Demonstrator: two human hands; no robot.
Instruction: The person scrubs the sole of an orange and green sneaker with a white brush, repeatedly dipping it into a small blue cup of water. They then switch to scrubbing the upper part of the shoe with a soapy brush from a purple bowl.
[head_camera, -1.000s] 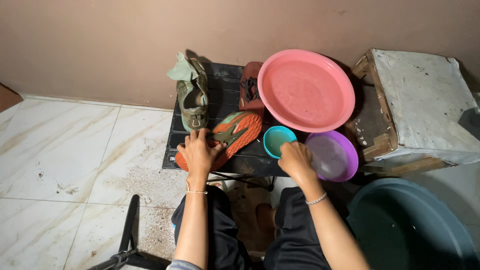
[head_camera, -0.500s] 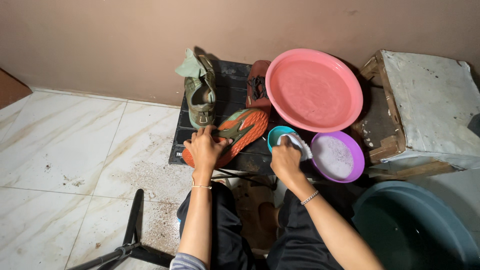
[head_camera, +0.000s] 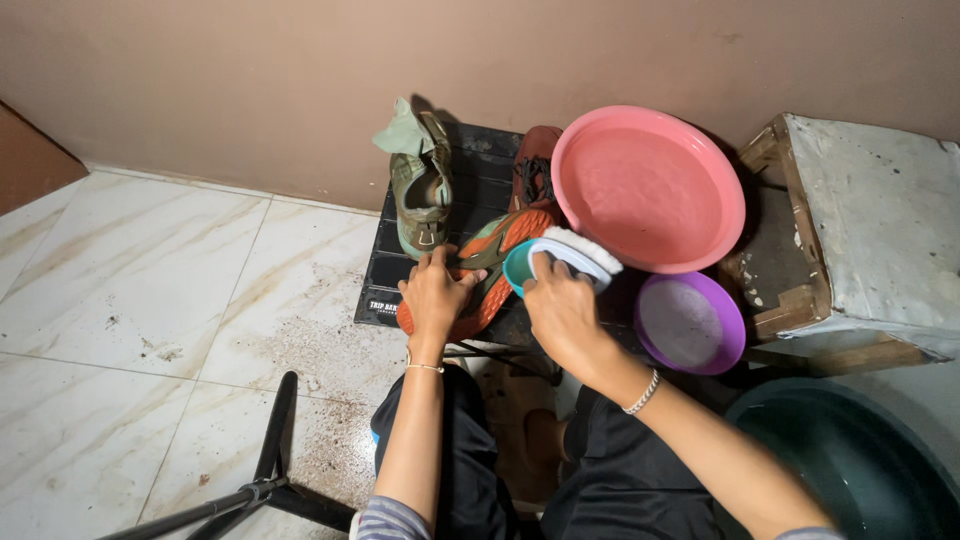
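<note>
Nearest the camera, the person's knees in dark trousers frame a brown slipper (head_camera: 520, 430) on the floor, and a black stand leg (head_camera: 270, 450) crosses the marble floor (head_camera: 130, 300) at the lower left. A dark teal tub (head_camera: 850, 470) sits at the lower right.

Just beyond the knees, the left hand (head_camera: 435, 295) is closed over the near end of an orange shoe (head_camera: 490, 270), pressing it against the front edge of a black mat (head_camera: 480, 190). The right hand (head_camera: 560, 310) grips a white-bristled scrub brush (head_camera: 575, 255), held just beside the shoe's right flank; a small teal bowl (head_camera: 517, 268) shows between the brush and the shoe, mostly hidden, so whether it touches either cannot be told.

To the right, a purple bowl (head_camera: 692, 322) lies near the mat's front right corner. Farther back, a green shoe (head_camera: 420, 190) stands on the mat's left side, a reddish shoe (head_camera: 535, 170) at its back right, and a large pink basin (head_camera: 648, 188) leans beside a grey box (head_camera: 880, 230) by the wall (head_camera: 300, 80).
</note>
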